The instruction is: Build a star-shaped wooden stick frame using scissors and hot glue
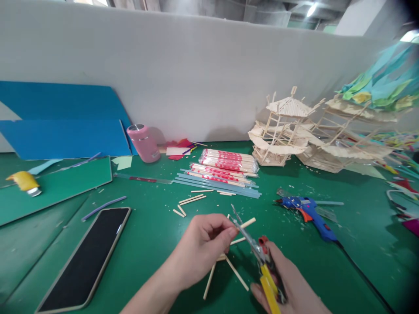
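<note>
My left hand (199, 250) pinches a thin wooden stick (248, 223) at the near middle of the green table. My right hand (288, 283) grips yellow-handled cutters (262, 261), whose metal jaws reach up to the stick right beside my left fingertips. Under both hands lie several loose wooden sticks (236, 274). More short stick pieces (191, 200) are scattered just beyond.
A phone (88, 257) lies face up at the near left. A blue glue gun (309, 211) rests to the right. Packs of chopsticks (225, 165), a pink bottle (143, 142), blue boards (62, 126) and stick-built model pavilions (284, 131) stand along the back.
</note>
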Motion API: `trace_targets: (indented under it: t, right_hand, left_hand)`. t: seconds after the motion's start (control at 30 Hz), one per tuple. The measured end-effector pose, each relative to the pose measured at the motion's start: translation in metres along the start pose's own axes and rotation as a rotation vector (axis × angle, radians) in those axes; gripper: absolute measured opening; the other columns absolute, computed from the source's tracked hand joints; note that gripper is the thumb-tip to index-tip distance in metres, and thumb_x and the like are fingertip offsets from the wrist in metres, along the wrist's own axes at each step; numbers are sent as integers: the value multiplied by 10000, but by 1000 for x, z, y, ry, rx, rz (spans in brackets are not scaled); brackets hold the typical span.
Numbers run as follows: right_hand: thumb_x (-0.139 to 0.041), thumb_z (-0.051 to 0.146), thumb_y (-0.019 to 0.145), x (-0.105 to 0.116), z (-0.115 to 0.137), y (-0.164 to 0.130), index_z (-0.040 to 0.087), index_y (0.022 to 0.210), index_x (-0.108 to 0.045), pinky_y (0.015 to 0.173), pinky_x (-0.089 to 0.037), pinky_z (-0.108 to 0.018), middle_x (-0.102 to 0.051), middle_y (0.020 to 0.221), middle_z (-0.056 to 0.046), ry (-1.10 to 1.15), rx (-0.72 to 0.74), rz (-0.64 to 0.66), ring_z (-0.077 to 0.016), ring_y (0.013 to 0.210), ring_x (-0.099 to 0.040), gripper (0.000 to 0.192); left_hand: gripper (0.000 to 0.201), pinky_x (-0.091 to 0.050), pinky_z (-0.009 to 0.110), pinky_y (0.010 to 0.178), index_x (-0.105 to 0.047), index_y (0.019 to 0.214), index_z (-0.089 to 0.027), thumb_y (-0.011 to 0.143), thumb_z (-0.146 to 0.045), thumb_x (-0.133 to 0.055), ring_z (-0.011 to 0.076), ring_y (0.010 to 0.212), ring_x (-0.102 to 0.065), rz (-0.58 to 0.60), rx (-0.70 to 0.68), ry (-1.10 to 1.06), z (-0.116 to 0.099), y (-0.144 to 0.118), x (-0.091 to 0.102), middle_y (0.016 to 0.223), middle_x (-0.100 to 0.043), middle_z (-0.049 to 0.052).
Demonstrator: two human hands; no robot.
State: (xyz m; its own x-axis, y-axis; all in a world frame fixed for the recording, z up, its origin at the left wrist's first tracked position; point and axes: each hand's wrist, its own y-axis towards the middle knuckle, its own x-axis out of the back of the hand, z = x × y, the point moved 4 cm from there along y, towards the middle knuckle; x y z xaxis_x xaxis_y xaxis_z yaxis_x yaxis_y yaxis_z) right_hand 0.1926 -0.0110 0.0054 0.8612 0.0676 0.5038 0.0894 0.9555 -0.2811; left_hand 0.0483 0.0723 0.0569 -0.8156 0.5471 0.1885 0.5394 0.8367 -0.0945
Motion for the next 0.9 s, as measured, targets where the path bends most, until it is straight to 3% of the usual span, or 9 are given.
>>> trace_targets:
  t: [0.1,0.3,0.53,0.7,0.83,0.9]
  right_hand:
    - [-554,255,599,-1,0,1,192,893,-411,506,-387,-185,-450,639,47,18,8,37,-90,526,-415,333]
    - [-571,291,646,-2,-5,1,212,865,-420,474,-387,-181,-421,602,63,12,3,13,-86,499,-417,278]
    - [-609,267,639,3,-6,0,213,924,-483,549,-429,-201,-560,678,23,-38,14,-43,-120,593,-522,317]
    - [-622,262,631,3,-5,-1,199,911,-492,522,-412,-178,-555,660,34,-54,15,-3,-100,568,-513,315]
    - [-640,316,625,12,-3,-3,215,960,-492,567,-437,-195,-576,681,35,-74,17,-39,-115,581,-538,380]
    - [-633,340,629,21,-2,0,209,970,-491,597,-452,-203,-604,712,21,-90,2,-53,-133,614,-570,393]
  left_hand:
    - [226,-304,204,483,-553,660,-143,806,-289,-461,90,523,-386,24,34,-25,0,0,-1,551,-463,-26]
    - [209,-323,224,522,-619,699,-142,797,-243,-464,106,553,-432,-196,-134,262,-8,-2,-2,604,-544,7]
    - [227,-290,198,466,-557,653,-146,787,-311,-475,84,496,-363,12,52,-39,2,-1,-4,527,-427,-40]
    - [215,-305,213,508,-609,680,-145,788,-279,-479,99,553,-398,-130,-44,138,-2,0,-6,583,-495,-13]
    - [228,-268,194,450,-573,651,-149,790,-313,-496,77,489,-335,-114,12,-54,-1,1,0,522,-416,-43]
    - [230,-251,190,434,-560,660,-153,790,-333,-503,69,467,-305,-185,29,-83,-1,2,8,508,-390,-54]
